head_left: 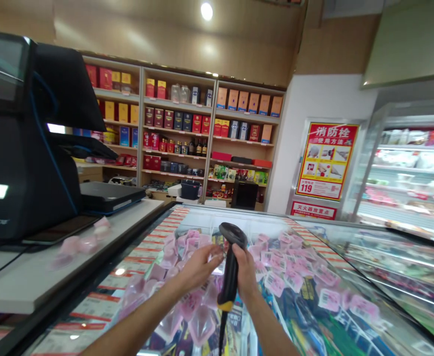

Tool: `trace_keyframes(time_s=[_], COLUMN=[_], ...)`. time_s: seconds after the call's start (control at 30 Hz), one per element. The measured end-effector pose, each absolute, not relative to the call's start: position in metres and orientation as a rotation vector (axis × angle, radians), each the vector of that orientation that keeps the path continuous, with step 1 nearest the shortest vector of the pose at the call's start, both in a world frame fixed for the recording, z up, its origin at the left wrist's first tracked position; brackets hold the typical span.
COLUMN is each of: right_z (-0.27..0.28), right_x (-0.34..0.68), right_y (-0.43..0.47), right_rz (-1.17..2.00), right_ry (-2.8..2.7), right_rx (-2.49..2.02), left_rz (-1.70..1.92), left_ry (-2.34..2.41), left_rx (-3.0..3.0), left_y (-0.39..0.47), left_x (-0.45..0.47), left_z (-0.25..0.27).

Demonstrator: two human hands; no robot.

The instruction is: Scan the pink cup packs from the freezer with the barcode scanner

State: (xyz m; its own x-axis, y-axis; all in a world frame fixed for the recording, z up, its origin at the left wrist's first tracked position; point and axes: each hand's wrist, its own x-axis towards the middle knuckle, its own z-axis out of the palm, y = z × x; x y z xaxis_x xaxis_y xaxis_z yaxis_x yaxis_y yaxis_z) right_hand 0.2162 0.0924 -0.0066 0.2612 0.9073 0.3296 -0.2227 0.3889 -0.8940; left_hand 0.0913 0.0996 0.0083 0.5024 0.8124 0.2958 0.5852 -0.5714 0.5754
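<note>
My right hand (245, 272) is wrapped around the handle of a black barcode scanner (230, 274) with a yellow band near its base. The scanner stands upright, head at the top, its cord running down. My left hand (199, 267) is just left of the scanner, fingers partly bent with a gap at the thumb; I see nothing held in it. Whether its fingertips touch the scanner is unclear. Below both hands, many small pink packs (202, 324) with clear plastic and barcode labels lie spread over the glass-topped freezer (202, 212).
On the left, a black checkout terminal (27, 148) stands on a white counter (13, 291) with a few pink packs (79, 244). Shelves (180, 104) of boxed goods line the back wall. A red fire-hydrant poster (327, 160) and a lit refrigerated case (413, 168) are at right.
</note>
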Motion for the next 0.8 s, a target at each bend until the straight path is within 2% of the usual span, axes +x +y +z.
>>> trace_keyframes(time_s=[0.17, 0.3, 0.37, 0.43, 0.5, 0.67, 0.8], right_z=[0.005, 0.0, -0.01, -0.023, -0.037, -0.058, -0.063], right_x=[0.17, 0.165, 0.18, 0.2, 0.216, 0.231, 0.249], right_y=[0.083, 0.088, 0.106, 0.128, 0.148, 0.158, 0.152], right_rz=[0.648, 0.804, 0.729, 0.497, 0.379, 0.404, 0.552], right_ry=[-1.197, -1.531, -1.603, -1.602, -1.825, -1.93, -1.457], right_rx=[-0.958, -0.839, -0.917, -1.178, -1.39, -1.4, -1.267], left_rz=[1.22, 1.43, 1.419, 1.384, 1.332, 1.206, 1.222], left_ry=[0.895, 0.986, 1.01, 0.984, 0.947, 0.931, 0.968], left_rx=[1.433, 1.097, 1.001, 0.978, 0.991, 1.129, 1.12], left_y=[0.065, 0.06, 0.057, 0.053, 0.047, 0.037, 0.034], left_x=[0.083, 0.072, 0.062, 0.052, 0.045, 0.044, 0.055], left_z=[0.005, 0.002, 0.002, 0.0, -0.002, -0.004, -0.004])
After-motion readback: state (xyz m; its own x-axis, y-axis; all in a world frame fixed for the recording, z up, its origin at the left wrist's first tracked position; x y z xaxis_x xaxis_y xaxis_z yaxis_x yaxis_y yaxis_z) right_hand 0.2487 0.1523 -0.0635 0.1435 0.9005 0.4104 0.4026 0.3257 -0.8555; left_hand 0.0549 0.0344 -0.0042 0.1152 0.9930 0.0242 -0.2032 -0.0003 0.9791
